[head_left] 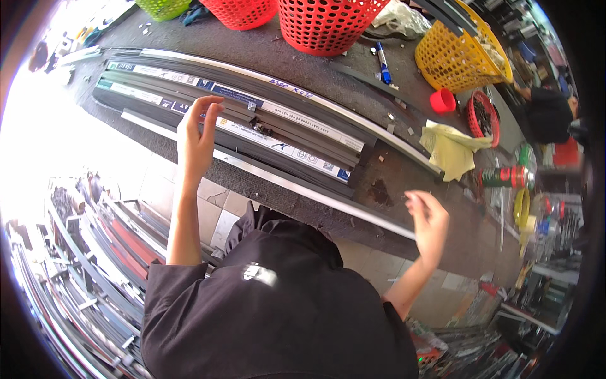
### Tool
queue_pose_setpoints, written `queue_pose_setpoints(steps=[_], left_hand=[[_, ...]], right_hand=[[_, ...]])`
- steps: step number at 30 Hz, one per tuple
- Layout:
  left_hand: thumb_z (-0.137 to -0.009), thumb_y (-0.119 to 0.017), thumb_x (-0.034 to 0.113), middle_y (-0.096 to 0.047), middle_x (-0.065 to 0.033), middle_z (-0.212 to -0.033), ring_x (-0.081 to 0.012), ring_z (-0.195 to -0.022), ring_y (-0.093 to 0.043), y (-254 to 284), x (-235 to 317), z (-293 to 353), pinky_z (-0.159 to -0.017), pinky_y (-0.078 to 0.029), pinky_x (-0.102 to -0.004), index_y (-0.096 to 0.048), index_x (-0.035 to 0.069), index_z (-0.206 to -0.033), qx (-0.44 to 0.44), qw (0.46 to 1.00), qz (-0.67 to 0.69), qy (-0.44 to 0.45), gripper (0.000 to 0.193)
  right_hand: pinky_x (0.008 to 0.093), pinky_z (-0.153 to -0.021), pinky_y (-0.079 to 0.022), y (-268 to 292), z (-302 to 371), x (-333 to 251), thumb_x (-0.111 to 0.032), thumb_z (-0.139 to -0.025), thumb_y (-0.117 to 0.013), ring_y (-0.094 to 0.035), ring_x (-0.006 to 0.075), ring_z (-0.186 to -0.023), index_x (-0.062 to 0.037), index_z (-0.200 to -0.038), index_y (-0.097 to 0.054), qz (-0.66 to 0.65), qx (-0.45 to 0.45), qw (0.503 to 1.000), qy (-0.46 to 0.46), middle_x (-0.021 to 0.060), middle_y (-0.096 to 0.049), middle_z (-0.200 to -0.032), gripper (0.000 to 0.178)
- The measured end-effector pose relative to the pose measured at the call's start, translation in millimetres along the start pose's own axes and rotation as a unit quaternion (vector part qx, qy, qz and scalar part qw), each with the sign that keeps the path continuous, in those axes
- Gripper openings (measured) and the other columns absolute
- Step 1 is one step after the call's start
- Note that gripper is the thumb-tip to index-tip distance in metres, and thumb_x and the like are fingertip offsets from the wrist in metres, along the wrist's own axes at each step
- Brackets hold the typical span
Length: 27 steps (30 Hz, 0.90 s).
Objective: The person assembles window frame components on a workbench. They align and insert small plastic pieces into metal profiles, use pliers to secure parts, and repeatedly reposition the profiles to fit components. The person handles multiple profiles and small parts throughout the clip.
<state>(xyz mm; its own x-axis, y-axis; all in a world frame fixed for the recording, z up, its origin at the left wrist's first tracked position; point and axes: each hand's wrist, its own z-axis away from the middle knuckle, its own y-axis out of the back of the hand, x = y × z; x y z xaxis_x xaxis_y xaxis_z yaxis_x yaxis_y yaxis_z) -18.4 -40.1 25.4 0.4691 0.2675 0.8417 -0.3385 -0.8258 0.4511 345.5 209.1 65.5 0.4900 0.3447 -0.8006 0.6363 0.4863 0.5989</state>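
My left hand [198, 136] hovers over the left part of a bundle of long dark grey metal profiles [303, 129] with printed label strips. Its thumb and fingers are apart, and no object shows between them. My right hand [432, 227], slightly blurred, is beyond the bundle's right end. Its fingers are loosely curled with a gap at the thumb, and nothing shows in them. A long white-edged strip [303, 189] runs along the bench's near edge, its right end by my right hand; whether they touch I cannot tell. Small dark metal pieces [260, 128] lie on the profiles.
Along the far side stand red baskets [325, 28], a green basket [163, 7] and a yellow basket [464, 54]. A blue marker [383, 64], red cap [443, 100], yellow cloth [451, 148] and spray can [505, 177] lie on the bench [394, 167]. Racked metal bars [95, 278] stand lower left.
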Motion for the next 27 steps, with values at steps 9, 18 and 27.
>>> queue_pose_setpoints(steps=[9,18,27], left_hand=[[-0.094,-0.064,0.012,-0.068,-0.0095,-0.104,-0.0307,-0.105,-0.062,-14.8,-49.3,9.9,-0.096,-0.045,-0.0413,-0.069,0.008,-0.104,0.026,0.983,-0.136,-0.123,0.012],[-0.088,-0.074,0.016,-0.066,-0.0058,-0.109,-0.0276,-0.109,-0.059,-21.9,-33.4,6.9,-0.098,-0.042,-0.0408,-0.069,0.012,-0.109,-0.015,0.977,-0.129,-0.167,0.022],[-0.094,-0.068,0.012,-0.067,-0.0096,-0.116,-0.0292,-0.113,-0.059,-27.1,-48.5,-4.0,-0.102,-0.042,-0.0427,-0.069,0.009,-0.113,-0.019,0.978,-0.137,-0.158,0.019]], right_hand=[[0.0363,-0.077,-0.052,-88.5,-9.4,-2.1,-0.012,-0.091,-0.071,-0.066,0.0258,-0.081,-0.0025,-0.105,-0.071,0.130,0.049,0.989,0.053,0.0123,-0.069,-0.104,0.017],[0.0246,-0.063,-0.044,-116.2,8.3,-1.4,-0.009,-0.094,-0.070,-0.056,0.0089,-0.071,-0.0010,-0.101,-0.074,0.039,0.183,0.982,0.030,0.0042,-0.069,-0.086,0.011],[0.0280,-0.065,-0.047,-98.9,17.2,11.5,-0.008,-0.092,-0.072,-0.061,0.0137,-0.070,-0.0002,-0.097,-0.073,0.043,0.272,0.961,0.019,0.0083,-0.070,-0.082,0.010]])
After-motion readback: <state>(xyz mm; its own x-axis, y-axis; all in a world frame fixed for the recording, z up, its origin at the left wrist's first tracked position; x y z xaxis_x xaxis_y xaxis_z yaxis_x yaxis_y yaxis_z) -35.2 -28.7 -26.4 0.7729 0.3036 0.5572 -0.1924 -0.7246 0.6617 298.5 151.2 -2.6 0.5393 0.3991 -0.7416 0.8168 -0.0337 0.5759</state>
